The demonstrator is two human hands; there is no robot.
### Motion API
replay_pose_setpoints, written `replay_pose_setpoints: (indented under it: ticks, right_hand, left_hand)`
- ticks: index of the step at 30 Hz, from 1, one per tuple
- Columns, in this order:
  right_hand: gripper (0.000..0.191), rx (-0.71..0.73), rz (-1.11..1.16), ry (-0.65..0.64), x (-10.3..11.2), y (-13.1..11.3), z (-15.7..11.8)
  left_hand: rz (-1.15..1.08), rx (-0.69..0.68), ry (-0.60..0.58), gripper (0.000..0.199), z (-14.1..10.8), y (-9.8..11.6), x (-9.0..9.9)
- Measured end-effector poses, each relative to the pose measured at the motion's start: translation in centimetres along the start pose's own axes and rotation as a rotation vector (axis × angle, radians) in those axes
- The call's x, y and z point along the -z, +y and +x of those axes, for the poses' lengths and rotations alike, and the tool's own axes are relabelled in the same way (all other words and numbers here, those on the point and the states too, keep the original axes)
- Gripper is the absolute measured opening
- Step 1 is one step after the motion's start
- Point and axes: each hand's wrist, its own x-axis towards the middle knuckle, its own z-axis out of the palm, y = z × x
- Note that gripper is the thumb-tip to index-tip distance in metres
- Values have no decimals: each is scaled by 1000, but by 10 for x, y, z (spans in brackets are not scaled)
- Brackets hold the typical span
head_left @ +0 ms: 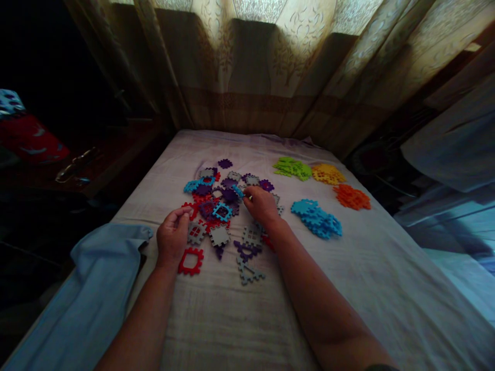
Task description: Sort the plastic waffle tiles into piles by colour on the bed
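A mixed pile of red, grey, purple and blue toothed plastic pieces lies on the sheet between my hands. My right hand (261, 204) pinches a blue piece (238, 191) over the pile's right part. At the pile's left edge is my left hand (174, 232), its fingers curled together beside a red piece; whether anything is between them is too small to tell. A blue square frame (222, 212) lies in the pile. Nearer me are a red square frame (191, 261), a grey square (220, 235) and a grey triangle frame (249, 272).
Sorted heaps lie to the right: green (293, 168), yellow (328, 174), orange (351, 197) and blue (316, 218). A light blue cloth (106, 273) covers the left edge of the sheet (216, 319). Curtains (251, 77) hang behind the far edge.
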Motion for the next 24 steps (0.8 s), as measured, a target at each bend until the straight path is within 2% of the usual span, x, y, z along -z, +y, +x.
replay_pose_setpoints:
  ticks: [2, 6, 13, 18, 21, 24]
  right_hand:
    - [20, -3, -21, -2, 1, 2, -1]
    - [26, -2, 2, 15, -1, 7, -2]
    - [39, 156, -12, -26, -15, 9, -3]
    - [36, 135, -8, -20, -21, 7, -4]
    - [38, 97, -12, -5, -15, 6, -3]
    - [39, 18, -34, 28, 4, 15, -1]
  left_hand:
    - [-3, 1, 2, 34, 1, -2, 0]
    - [-1, -19, 10, 34, 1, 0, -1]
    - [-19, 3, 4, 34, 0, 2, -1]
    - [-25, 6, 11, 34, 0, 0, -1]
    - [-9, -1, 4, 33, 0, 1, 0]
    - [-2, -3, 0, 32, 0, 1, 0]
